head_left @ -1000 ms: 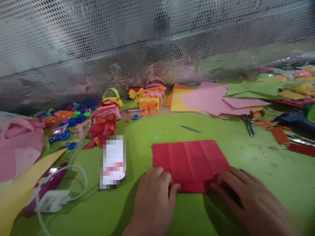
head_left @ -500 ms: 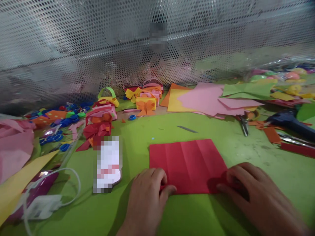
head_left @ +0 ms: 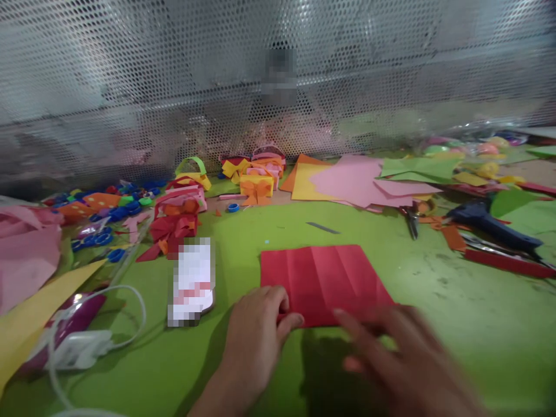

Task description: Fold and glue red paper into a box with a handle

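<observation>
A red paper sheet [head_left: 324,278] with several crosswise creases lies on the green table [head_left: 243,231] before me. My left hand [head_left: 260,324] pinches its near left corner between thumb and curled fingers. At the near edge, right of the middle, my right hand [head_left: 395,347] is blurred by motion. Its index finger stretches toward the edge and the thumb hangs apart below, with nothing seen between them. Whether that fingertip touches the sheet I cannot tell.
A pixelated phone-like object [head_left: 191,284] lies left of my left hand, near a white charger [head_left: 78,350]. Small paper baskets [head_left: 256,188] and pink sheets [head_left: 356,179] stand or lie at the back. To the right are a glue gun [head_left: 490,223] and pliers [head_left: 409,222].
My right hand has released the sheet's near right corner and moved left along the near edge. My left hand keeps its pinch. The view has shifted slightly.
</observation>
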Available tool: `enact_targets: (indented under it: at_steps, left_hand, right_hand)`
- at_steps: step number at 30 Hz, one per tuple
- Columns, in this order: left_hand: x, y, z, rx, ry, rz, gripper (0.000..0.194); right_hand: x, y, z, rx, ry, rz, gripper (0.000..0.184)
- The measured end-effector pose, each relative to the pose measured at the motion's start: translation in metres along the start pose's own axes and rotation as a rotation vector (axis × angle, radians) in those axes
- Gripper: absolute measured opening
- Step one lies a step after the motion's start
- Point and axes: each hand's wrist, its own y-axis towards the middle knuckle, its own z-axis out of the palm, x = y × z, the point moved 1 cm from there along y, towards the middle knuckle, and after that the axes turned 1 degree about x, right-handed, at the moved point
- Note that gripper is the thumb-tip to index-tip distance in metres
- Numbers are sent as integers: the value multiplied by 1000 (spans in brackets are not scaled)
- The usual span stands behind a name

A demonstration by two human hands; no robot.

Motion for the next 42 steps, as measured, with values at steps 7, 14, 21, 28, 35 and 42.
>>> enact_targets:
  at_steps: [7, 14, 21, 28, 35, 42]
  left_hand:
    - [-1, -1, 0, -18, -31, -5, 18]
    - [-2, -2, -2, 12, -55, -20, 16]
    - [-4, -3, 1, -20, 1, -3, 17]
    - [8, -17, 6, -199, 118, -107, 28]
    - [44, -42, 13, -525, 191, -66, 15]
    - [12, -40, 24, -666, 243, 363, 31]
  right_hand:
    - [15, 7, 19, 37, -109, 27, 42]
    - [-52, -60, -6, 163, -358, 197, 41]
    - [-22, -19, -4, -13, -186, 13, 32]
    - [-10, -11, 14, 34, -122, 38, 35]
    - [-11, -12, 12, -3, -54, 69, 39]
    - [-5, -1, 9, -48, -85, -13, 37]
